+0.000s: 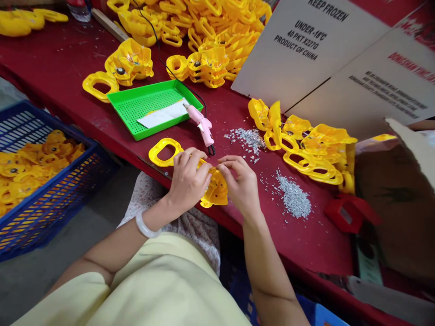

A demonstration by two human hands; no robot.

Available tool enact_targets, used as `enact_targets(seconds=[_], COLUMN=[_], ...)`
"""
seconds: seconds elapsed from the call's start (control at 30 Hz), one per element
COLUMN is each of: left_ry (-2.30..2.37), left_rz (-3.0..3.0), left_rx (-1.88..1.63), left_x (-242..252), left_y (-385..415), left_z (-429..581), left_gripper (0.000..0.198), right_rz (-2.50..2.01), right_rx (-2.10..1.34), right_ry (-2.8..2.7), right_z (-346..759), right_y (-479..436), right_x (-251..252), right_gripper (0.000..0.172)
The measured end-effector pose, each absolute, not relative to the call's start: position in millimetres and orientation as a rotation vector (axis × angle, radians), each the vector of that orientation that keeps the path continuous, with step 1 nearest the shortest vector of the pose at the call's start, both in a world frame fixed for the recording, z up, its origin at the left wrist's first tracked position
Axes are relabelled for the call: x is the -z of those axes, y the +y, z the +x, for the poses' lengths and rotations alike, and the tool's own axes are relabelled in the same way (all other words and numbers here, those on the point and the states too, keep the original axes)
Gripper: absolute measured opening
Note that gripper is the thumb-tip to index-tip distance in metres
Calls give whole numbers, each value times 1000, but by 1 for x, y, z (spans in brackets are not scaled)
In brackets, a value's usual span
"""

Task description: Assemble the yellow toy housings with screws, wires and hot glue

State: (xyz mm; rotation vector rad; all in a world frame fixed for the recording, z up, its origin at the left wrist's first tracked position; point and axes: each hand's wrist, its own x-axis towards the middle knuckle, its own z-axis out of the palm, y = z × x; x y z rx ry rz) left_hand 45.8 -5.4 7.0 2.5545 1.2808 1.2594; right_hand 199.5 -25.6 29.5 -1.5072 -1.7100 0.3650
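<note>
Yellow moulded plastic piece sits between my two hands, just beyond the near edge of the red table, with a yellow ring poking out at 10 o'clock past my left hand. My left hand is closed around the piece, its fingers curled over the top. My right hand is closed as well, with its fingertips pinched in at the piece's upper edge. My fingers cover the middle, so I can't see how the ring joins the body, or make out the tiny thing glinting at my fingertips.

A pink hot glue gun lies close by at 12 o'clock, its nozzle towards a green plastic tray at 11 o'clock that holds a white paper sheet. Silver specks are scattered at 1 o'clock, and a second heap lies at 3 o'clock, with only a narrow strip of bare table between it and my right hand. More yellow pieces crowd in at 2 o'clock. A blurred red object sits at 4 o'clock, hard to identify. A blue crate of yellow pieces stands off the table at 9 o'clock.
</note>
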Motion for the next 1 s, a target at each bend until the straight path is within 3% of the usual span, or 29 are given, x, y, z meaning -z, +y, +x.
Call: enact_targets(seconds=[0.27, 0.53, 0.77, 1.0], left_ry=[899, 995, 1198, 1426], left_rz=[2606, 2561, 2487, 2413], left_rx=[-1188, -1404, -1416, -1474], left_x=[0, 6, 9, 8], left_y=[8, -3, -6, 7], left_z=[55, 47, 17, -10], left_gripper=[19, 15, 16, 12], right_rz=[-1598, -1669, -1876, -1875], right_rx=[-375, -241, -489, -1006], right_ry=[-1599, -1540, -1594, -1494], right_z=[208, 215, 199, 195], right_y=[-42, -21, 74, 105], right_x=[-22, -32, -29, -29], right_gripper=[18, 27, 45, 36])
